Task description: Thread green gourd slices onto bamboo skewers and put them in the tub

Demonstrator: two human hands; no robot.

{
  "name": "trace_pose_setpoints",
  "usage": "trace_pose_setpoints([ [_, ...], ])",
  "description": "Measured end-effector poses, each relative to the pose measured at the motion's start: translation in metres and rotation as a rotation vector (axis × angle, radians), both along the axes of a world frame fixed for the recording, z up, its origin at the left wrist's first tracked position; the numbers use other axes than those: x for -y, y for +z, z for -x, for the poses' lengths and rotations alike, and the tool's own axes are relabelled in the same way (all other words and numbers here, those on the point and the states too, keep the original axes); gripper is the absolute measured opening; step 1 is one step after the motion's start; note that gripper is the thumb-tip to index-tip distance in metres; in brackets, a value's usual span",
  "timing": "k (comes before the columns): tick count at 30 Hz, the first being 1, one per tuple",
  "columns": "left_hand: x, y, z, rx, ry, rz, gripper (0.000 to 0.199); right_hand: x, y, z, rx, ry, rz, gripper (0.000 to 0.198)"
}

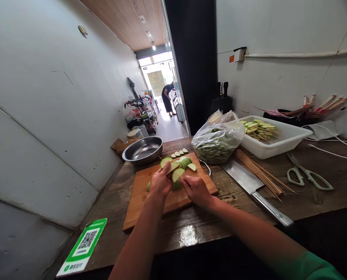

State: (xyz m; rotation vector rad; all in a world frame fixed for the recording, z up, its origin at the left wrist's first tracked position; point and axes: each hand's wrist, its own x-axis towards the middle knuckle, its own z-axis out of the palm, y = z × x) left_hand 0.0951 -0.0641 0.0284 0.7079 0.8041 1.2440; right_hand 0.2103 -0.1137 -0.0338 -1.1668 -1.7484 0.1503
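Narrow and white-walled, a kitchen passage runs back to a bright doorway where another person in dark clothes [168, 99] bends over a counter, while up front a dark wooden bench [191, 225] carries the work. On a rectangular wooden cutting board [138, 194] lie pale green half-moon slices of a green-skinned vegetable [182, 163], some fanned toward the board's far edge, a few small rounds just beyond it on the bench. The left hand [160, 182] rests on the near slices, fingers [166, 169] curled together over one slice; the right hand [196, 190] sits just beside it, fingers bent down onto the pieces between the two hands, though whether they pinch a slice cannot be told. A round stainless steel bowl [143, 149] stands behind the board on the left. To the right lie a clear plastic bag of green vegetables [217, 144], a steel cleaver with a metal handle [255, 190], a loose bundle of bamboo skewers [261, 175] touching the cleaver's blade, and a white plastic tray [287, 140] holding skewered green slices. Pale green-handled scissors [309, 177] lie farther right, and a green QR code sticker [84, 247] sits at the bench's near left corner
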Motion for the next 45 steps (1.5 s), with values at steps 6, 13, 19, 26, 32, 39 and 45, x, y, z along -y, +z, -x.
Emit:
trace_pose_setpoints([
  [6,0.003,-0.003,-0.005,0.034,0.025,0.024,0.012,0.0,0.0,0.001,-0.081,0.035,0.007,0.029],
  [13,0.012,-0.001,-0.009,0.001,0.037,-0.005,0.013,0.0,0.003,0.001,-0.128,0.049,-0.002,0.029],
  [19,0.001,0.006,0.007,-0.007,0.106,-0.021,0.019,-0.001,0.003,-0.001,-0.101,0.058,0.015,0.029],
  [26,-0.009,0.006,0.011,-0.011,0.162,-0.057,0.01,0.0,0.002,0.0,-0.067,0.078,0.041,0.029],
  [32,-0.005,0.005,0.007,-0.032,0.163,-0.046,0.009,0.002,0.0,0.002,-0.07,0.065,0.067,0.029],
  [39,-0.007,0.006,0.002,-0.032,0.117,-0.149,0.016,-0.001,0.021,-0.021,-0.155,0.011,0.076,0.028],
  [45,-0.04,-0.005,-0.028,-0.488,-0.12,-0.515,0.041,-0.005,0.04,-0.076,-0.494,-0.356,0.002,0.033],
])
